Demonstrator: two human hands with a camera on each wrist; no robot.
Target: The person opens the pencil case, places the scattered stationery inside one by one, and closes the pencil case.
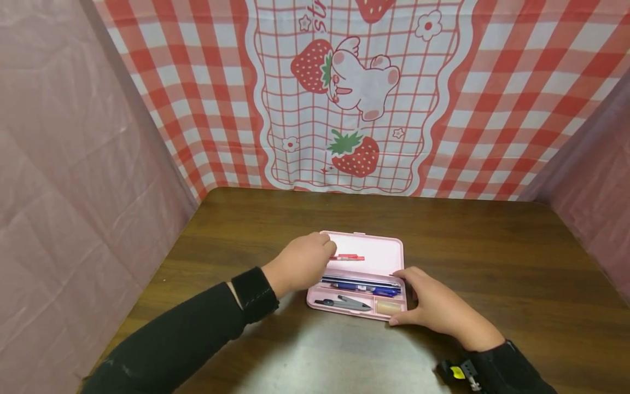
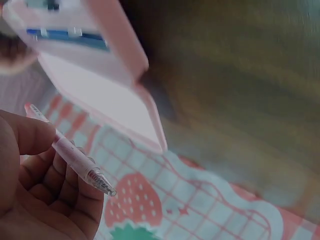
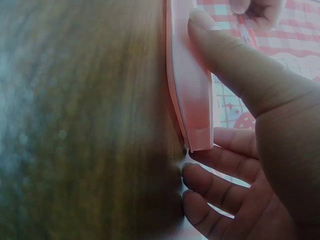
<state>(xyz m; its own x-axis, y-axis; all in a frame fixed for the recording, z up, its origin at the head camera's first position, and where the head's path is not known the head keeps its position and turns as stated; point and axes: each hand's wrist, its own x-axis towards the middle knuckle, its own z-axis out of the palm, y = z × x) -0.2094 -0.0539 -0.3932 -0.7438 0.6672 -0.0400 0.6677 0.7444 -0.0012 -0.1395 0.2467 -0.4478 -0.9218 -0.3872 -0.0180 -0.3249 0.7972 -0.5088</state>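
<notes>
A pink pencil case [image 1: 365, 256] lies on the table with its lid folded back. My left hand [image 1: 302, 262] is above its left part and pinches a pink-and-red pen [image 2: 75, 155] between thumb and fingers; the pen's clear tip points away from the palm. At the case's right end, my right hand [image 1: 438, 306] grips the side, thumb [image 3: 235, 60] at the front edge and fingers round the end. Inside lie a blue pen [image 1: 366, 288], a grey compass [image 1: 348, 303] and a beige block [image 1: 388, 307] in its own small compartment. Dark slim sticks [image 1: 361, 280] lie behind the blue pen.
The brown wooden table [image 1: 443, 235] reaches to a red-and-white checked cloth [image 1: 221, 109] with strawberries at the back. Pink fabric [image 1: 74, 191] hangs at the left, and more of it at the right. A black wrist device [image 1: 458, 373] sits by my right sleeve.
</notes>
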